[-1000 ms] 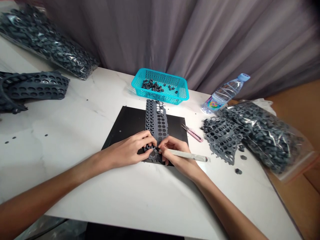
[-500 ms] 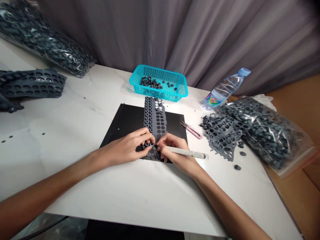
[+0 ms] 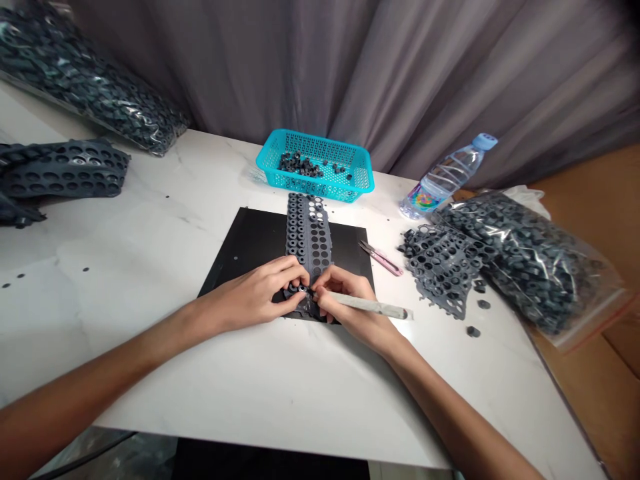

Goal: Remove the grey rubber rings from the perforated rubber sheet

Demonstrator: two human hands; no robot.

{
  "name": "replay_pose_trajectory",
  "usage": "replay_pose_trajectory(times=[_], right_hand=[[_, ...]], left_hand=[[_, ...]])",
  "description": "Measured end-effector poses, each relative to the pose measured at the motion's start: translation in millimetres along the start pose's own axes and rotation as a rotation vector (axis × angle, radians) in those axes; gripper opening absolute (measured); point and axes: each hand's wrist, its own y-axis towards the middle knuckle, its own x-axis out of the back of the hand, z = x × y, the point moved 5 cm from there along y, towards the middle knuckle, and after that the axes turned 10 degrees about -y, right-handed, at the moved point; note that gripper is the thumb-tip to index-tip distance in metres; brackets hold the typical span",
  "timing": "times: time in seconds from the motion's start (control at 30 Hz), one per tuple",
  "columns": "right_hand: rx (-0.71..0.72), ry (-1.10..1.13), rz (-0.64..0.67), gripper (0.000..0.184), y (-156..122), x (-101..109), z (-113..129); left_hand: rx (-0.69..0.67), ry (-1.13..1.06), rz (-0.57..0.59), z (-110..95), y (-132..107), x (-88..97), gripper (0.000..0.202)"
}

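Observation:
A dark grey rubber sheet [image 3: 309, 233] lies on a black board [image 3: 235, 247], its left rows full of ring-shaped parts and its right rows showing open holes. My left hand [image 3: 275, 287] pinches the near end of this sheet, with fingers and thumb around the ring parts there. In my right hand [image 3: 347, 293] is a slim pen-like tool [image 3: 375, 306] with a pale, wrapped handle. Its tip points left, at the sheet beside my left fingertips; the fingers partly hide the contact.
Behind the board stands a blue basket [image 3: 315, 185] with small dark parts. Pink-handled thread snips [image 3: 383, 258], a water bottle [image 3: 445, 180], a holed sheet scrap [image 3: 445, 267] and a bag of parts [image 3: 545, 267] are to the right. Another bag [image 3: 90, 87] and rubber sheets [image 3: 65, 170] lie left.
The view has shifted very slightly. Both hands keep nearly the same place and grip at the near end of the sheet.

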Motion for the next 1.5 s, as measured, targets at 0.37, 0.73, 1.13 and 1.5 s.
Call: replay_pose_trajectory(times=[0.37,0.73,1.13,1.5], right_hand=[[0.061,-0.098,-0.004,0.006,2.3,-0.1,7.7],[-0.034,0.089,-0.045,0.005,1.8,-1.9,-5.1],[-0.037,0.173,0.002,0.005,-0.3,3.7,0.4],[-0.026,0.057,-0.041,0.008,-7.0,-1.8,-10.2]], left_hand=[[-0.249,0.39,0.085,-2.3,-8.1,-14.7,0.031],[0.128,-0.374,-0.261,9.7,-10.9,3.1,0.022],[-0.042,-0.025,-0.064,2.9,-13.3,-1.7,0.02],[-0.266,0.277,-0.084,-9.6,-16.4,-5.6,0.024]])
